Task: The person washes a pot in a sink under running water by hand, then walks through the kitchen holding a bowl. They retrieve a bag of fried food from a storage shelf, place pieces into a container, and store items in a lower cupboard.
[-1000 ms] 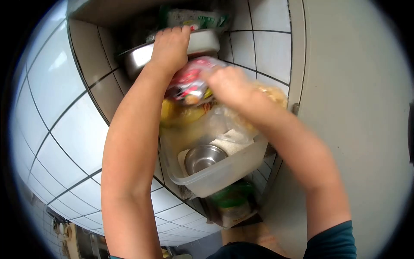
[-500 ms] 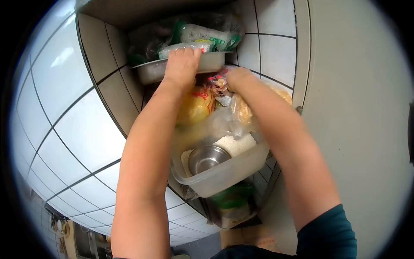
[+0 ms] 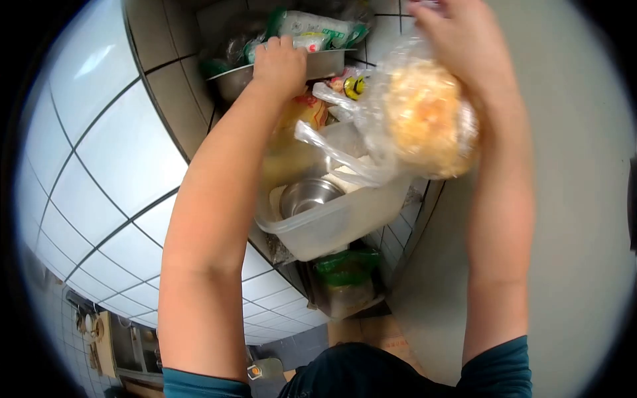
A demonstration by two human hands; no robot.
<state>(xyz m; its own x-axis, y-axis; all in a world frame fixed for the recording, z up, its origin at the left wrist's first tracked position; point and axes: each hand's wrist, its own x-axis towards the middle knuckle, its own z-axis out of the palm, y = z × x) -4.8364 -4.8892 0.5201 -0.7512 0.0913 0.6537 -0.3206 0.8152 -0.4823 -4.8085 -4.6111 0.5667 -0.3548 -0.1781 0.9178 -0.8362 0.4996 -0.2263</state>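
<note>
My left hand [image 3: 280, 66] grips the rim of a metal pan [image 3: 325, 65] in which green-and-white packets [image 3: 315, 28] lie. At the upper right, my right hand [image 3: 458, 33] is closed on a clear plastic bag [image 3: 428, 113] with orange-yellow pieces in it, which hangs blurred below the fingers. Beneath both hands stands a translucent plastic bin [image 3: 345, 222] with white grains and a steel bowl [image 3: 310, 198] inside. White bag handles [image 3: 338, 156] trail over the bin. Behind it are a yellow bag [image 3: 308, 113] and a colourful packet [image 3: 352, 86].
White tiled wall [image 3: 126, 152] borders the cupboard on the left, and a grey panel [image 3: 564, 219] stands on the right. Below the bin sits a container with a green bag [image 3: 348, 266]. Kitchen items show at the lower left.
My right hand has come up and to the right, lifting the bag of orange-yellow pieces from beside the bin. My left hand remains on the pan rim. The view has shifted slightly.
</note>
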